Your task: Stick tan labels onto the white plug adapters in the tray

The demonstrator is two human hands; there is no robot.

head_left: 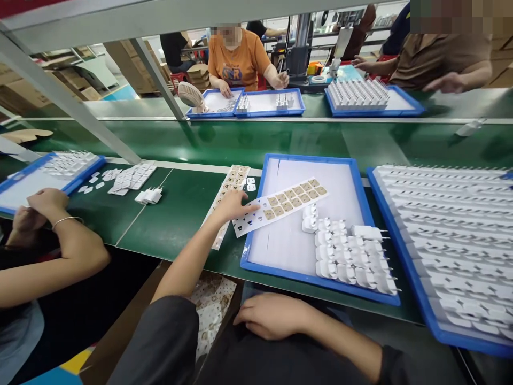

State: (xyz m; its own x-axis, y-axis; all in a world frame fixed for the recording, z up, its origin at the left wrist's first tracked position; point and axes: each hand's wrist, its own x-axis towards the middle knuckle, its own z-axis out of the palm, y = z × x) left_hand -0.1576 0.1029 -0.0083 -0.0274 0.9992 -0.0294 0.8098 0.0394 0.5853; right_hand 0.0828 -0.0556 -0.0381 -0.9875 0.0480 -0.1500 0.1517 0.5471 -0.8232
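Observation:
My left hand reaches over the tray's left rim, its thumb on the end of a label sheet. The hold looks light; the underside is hidden. That sheet has rows of tan labels and bare patches, and lies slantwise over the blue-rimmed tray. Under my left hand and forearm is another label sheet. My right hand rests at my lap below the table edge, fingers loosely bent and nothing visible in them. White plug adapters stand in rows at the tray's right side.
A second tray full of white adapters stands at right. To the left are loose adapters, white label sheets and a co-worker's hands. Across the green belt, other people sit at trays. A slanted metal post rises at left.

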